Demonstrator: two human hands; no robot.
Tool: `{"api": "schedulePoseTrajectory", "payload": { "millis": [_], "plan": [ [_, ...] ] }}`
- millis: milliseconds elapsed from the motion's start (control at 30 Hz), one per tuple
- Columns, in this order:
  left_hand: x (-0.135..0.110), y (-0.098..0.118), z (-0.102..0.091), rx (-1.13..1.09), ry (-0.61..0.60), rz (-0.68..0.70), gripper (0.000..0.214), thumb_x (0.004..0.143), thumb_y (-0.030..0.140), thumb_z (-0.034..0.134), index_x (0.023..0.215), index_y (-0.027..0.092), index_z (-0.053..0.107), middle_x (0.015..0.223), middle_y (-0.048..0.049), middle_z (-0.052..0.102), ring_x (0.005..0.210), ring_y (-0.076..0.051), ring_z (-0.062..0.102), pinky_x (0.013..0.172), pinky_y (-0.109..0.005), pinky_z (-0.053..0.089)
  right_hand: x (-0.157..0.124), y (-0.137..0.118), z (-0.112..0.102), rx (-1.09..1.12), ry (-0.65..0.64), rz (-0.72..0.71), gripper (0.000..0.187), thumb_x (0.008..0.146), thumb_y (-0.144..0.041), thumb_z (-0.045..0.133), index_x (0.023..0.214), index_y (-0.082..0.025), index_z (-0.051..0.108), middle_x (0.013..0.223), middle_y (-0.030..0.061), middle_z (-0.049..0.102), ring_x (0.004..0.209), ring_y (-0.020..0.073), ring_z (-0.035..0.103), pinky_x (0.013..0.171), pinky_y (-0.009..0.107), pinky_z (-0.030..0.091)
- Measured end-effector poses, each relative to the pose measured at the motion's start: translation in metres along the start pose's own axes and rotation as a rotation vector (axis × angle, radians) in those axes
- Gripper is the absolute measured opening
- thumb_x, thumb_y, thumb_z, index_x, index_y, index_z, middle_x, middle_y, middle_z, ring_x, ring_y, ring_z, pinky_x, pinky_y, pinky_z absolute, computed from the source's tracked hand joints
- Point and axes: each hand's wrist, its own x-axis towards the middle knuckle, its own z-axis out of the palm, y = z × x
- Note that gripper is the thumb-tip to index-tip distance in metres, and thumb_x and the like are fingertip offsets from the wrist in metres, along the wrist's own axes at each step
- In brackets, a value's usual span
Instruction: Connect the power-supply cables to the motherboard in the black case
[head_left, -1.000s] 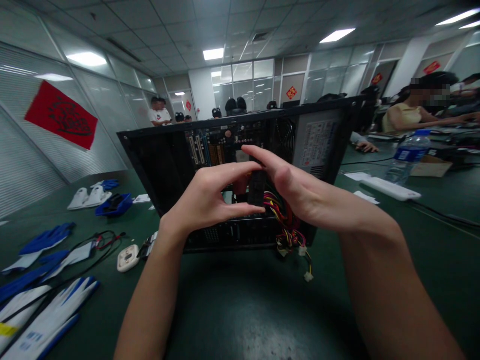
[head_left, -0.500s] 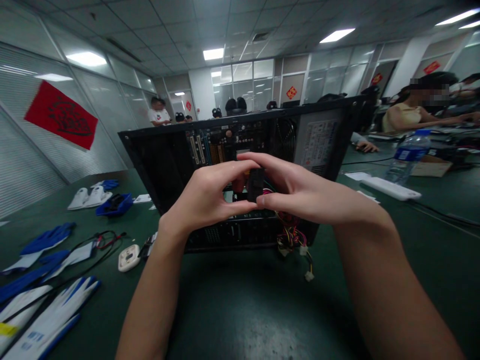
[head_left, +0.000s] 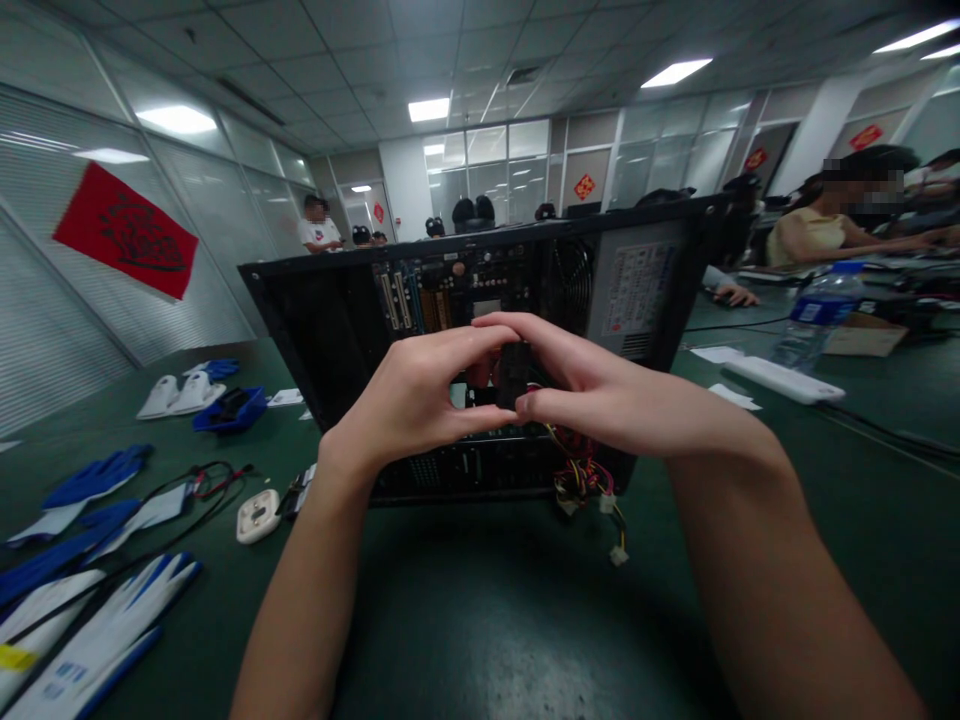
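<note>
Both hands meet in front of an opened computer case (head_left: pixel 480 240), around a small black cable connector (head_left: pixel 513 375). My left hand (head_left: pixel 427 388) is closed on its left side, thumb below and index finger above. From the right, my right hand (head_left: pixel 592 385) pinches the same connector, with its thumb at the lower edge and its fingers over the top. Coloured wires show just behind it, partly covered by my right hand. A bundle of coloured wires (head_left: pixel 577 478) with white plugs hangs at the case's lower edge. Some fingertips are hidden.
Blue and white work gloves (head_left: pixel 112 635), a blue tray (head_left: pixel 229 408) and a white round-cornered box (head_left: pixel 257 516) lie on the left. To the right are a water bottle (head_left: pixel 817 315) and a white power strip (head_left: pixel 784 380). A person (head_left: pixel 814 225) sits farther right.
My fingers and the connector have dropped very slightly, and my right fingers have closed a little more over its top. The case stays where it was.
</note>
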Motion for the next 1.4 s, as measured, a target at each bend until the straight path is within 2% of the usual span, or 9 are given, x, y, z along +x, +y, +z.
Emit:
{"api": "schedulePoseTrajectory", "payload": {
  "millis": [233, 600, 1000, 1400],
  "plan": [
    [0.0, -0.0001, 0.0002, 0.007, -0.005, 0.012, 0.053, 0.084, 0.038, 0.076, 0.13, 0.014, 0.063, 0.102, -0.0083, 0.074, 0.083, -0.018, 0.07, 0.079, -0.028, 0.056, -0.0002, 0.0, -0.001, -0.022, -0.042, 0.001, 0.072, 0.087, -0.024, 0.06, 0.156, -0.024, 0.037, 0.163, 0.0074, 0.036, 0.153, 0.0297, 0.026, 0.125, 0.049, 0.02],
    [0.0007, -0.0004, 0.0021, 0.011, -0.028, 0.024, 0.051, 0.084, 0.037, 0.076, 0.128, 0.016, 0.063, 0.096, -0.0062, 0.073, 0.082, -0.018, 0.069, 0.076, -0.027, 0.053, 0.0006, 0.0021, -0.0024, -0.017, -0.076, 0.037, 0.073, 0.084, -0.019, 0.055, 0.155, -0.024, 0.037, 0.158, 0.0065, 0.042, 0.151, 0.0299, 0.029, 0.125, 0.05, 0.017],
    [-0.0001, -0.0018, 0.0035, -0.004, -0.032, 0.013, 0.053, 0.082, 0.039, 0.078, 0.127, 0.016, 0.062, 0.093, -0.005, 0.073, 0.08, -0.018, 0.069, 0.076, -0.027, 0.053, 0.0013, 0.0018, -0.0022, 0.058, -0.095, 0.024, 0.071, 0.083, -0.018, 0.055, 0.153, -0.023, 0.04, 0.152, 0.006, 0.048, 0.148, 0.0291, 0.032, 0.124, 0.048, 0.022],
    [-0.0007, -0.0031, 0.0047, -0.013, -0.028, 0.01, 0.056, 0.082, 0.04, 0.078, 0.13, 0.017, 0.061, 0.098, -0.006, 0.073, 0.083, -0.018, 0.069, 0.077, -0.028, 0.055, 0.0005, 0.0016, -0.0006, 0.05, -0.083, 0.034, 0.072, 0.083, -0.019, 0.055, 0.153, -0.022, 0.039, 0.154, 0.007, 0.046, 0.15, 0.0297, 0.03, 0.125, 0.05, 0.017]
  ]
}}
